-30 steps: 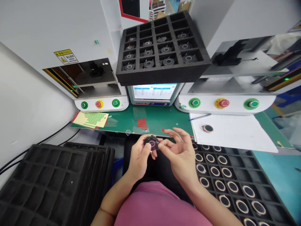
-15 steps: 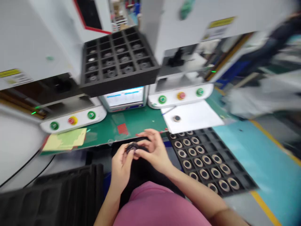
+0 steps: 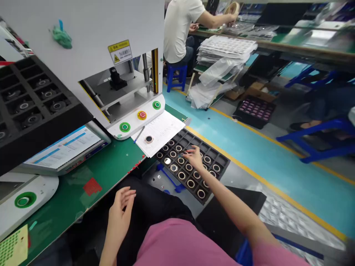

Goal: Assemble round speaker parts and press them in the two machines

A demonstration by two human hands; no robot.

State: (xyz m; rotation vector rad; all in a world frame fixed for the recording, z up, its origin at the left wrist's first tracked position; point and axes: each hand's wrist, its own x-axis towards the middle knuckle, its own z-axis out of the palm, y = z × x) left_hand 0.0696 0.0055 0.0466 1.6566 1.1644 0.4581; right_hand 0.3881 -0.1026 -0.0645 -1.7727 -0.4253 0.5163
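Note:
My right hand (image 3: 195, 159) reaches over a black compartment tray (image 3: 213, 147), thumb and fingertips drawn together at one of its cells. Whatever sits between those fingertips is too small to make out. Round parts with dark centres and tan rims (image 3: 190, 183) fill many of the cells, and one shows a bright, shiny face (image 3: 167, 161). My left hand (image 3: 119, 212) hangs above my lap with loosely curled fingers, the thumb apart and nothing held.
A white press machine (image 3: 133, 111) with buttons stands at the bench's back. One round part (image 3: 149, 139) and a pen lie on paper (image 3: 163, 129). A screen (image 3: 63, 147) sits below another black tray (image 3: 39, 107) at left. A co-worker (image 3: 180, 33) sits beyond the aisle.
My view has swung right. My hands, earlier together around a small dark round part, have separated: the right has gone out to the tray, the left stays near my lap without the part.

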